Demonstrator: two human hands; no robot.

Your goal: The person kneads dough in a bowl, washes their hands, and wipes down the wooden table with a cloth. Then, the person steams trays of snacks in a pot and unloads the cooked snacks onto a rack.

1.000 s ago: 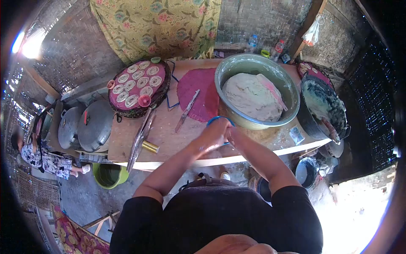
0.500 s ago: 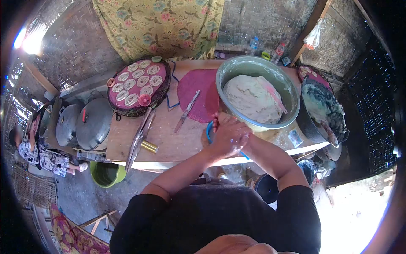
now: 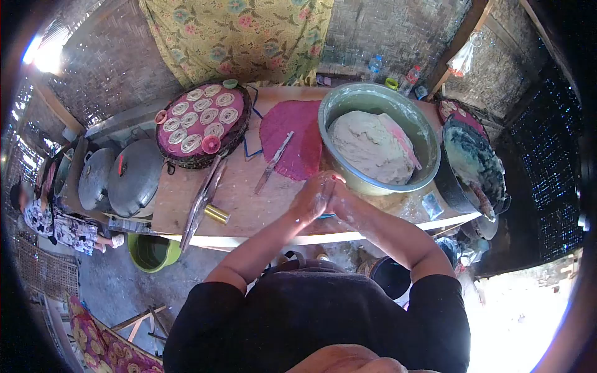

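Note:
My left hand and my right hand are pressed together near the table's front edge, palms facing, with white residue on the skin. Whether anything lies between them is hidden. Below them shows a sliver of a blue rim. Just behind and to the right stands a large green basin with a mound of pale dough and a pink scraper in it. A knife lies across the edge of a round magenta cloth.
At the left, a round tray bears several coiled dough pieces, with dark sticks and a gold cylinder nearer me. Lidded pots and another person are farther left. A black pan stands right.
My hands have shifted against each other, from one laid over the other to palms pressed together and fingers pointing away from me. The view has moved slightly.

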